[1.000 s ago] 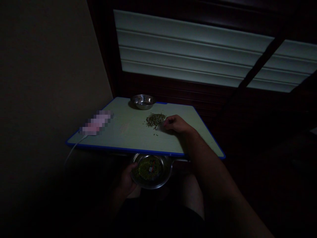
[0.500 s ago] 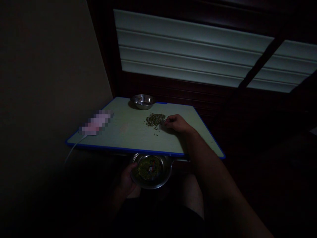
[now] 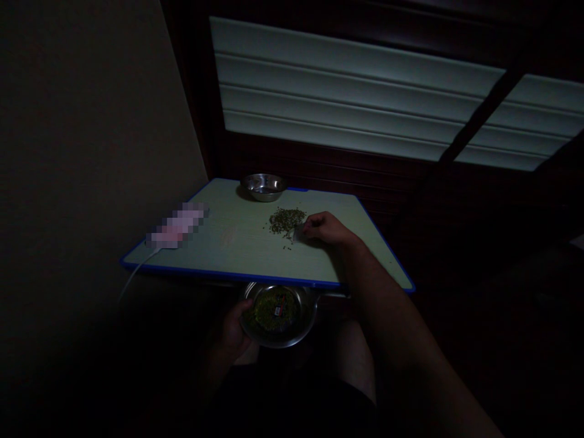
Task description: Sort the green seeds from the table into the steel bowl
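Note:
My right hand (image 3: 326, 228) rests on the table, its fingers pinched on a small pale, shiny piece (image 3: 295, 234) whose kind I cannot make out. That piece touches the near right edge of a loose pile of small greenish-brown beans or grains (image 3: 285, 220). Below the table's near edge, my left hand (image 3: 237, 328) grips the left rim of a metal bowl (image 3: 296, 342), thumb over the rim. Inside the bowl lies a green grainy mass (image 3: 264, 313) with a small white label (image 3: 277, 311) and a red strip on it. Dim light hides the left fingers under the bowl.
A second metal bowl (image 3: 263, 188) stands at the back of the pale table (image 3: 255, 261), which has a blue edge. A blurred pinkish object (image 3: 177, 226) with a white cable (image 3: 134, 277) lies at the left. Behind is a dark wooden panel with pale slats (image 3: 337, 91).
The pale piece in my right hand has tilted slightly at the edge of the pile. My left hand and its bowl stay in place.

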`<control>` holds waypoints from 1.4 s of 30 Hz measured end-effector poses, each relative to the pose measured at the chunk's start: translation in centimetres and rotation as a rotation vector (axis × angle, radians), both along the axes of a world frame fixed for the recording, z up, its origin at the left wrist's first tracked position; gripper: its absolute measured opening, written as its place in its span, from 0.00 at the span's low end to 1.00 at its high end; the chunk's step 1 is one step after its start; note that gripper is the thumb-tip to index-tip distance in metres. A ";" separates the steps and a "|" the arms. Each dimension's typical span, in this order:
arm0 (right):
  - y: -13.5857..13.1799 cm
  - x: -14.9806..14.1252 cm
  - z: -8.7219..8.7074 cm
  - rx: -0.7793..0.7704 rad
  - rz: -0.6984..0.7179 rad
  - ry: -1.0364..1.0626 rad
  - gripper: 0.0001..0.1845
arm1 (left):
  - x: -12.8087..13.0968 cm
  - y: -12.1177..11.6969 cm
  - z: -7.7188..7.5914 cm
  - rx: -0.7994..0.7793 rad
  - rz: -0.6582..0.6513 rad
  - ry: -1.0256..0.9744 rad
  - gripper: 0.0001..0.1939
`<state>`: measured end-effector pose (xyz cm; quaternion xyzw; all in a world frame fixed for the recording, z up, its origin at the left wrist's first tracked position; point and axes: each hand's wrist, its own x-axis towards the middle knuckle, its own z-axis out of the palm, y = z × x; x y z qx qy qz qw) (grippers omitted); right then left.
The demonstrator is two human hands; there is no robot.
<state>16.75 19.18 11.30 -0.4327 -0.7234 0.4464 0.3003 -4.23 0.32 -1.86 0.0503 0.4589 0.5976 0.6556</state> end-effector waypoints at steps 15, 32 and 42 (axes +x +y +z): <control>-0.2 -0.1 -0.1 -0.060 0.064 -0.019 0.10 | 0.0 0.0 -0.3 0.006 -0.010 -0.012 0.11; 0.4 0.4 -0.6 -0.020 -0.064 -0.064 0.10 | 0.4 0.0 0.9 -0.021 0.029 0.011 0.07; 0.4 -0.1 -0.7 0.061 -0.040 -0.022 0.11 | 0.2 0.0 0.4 0.003 0.023 0.001 0.07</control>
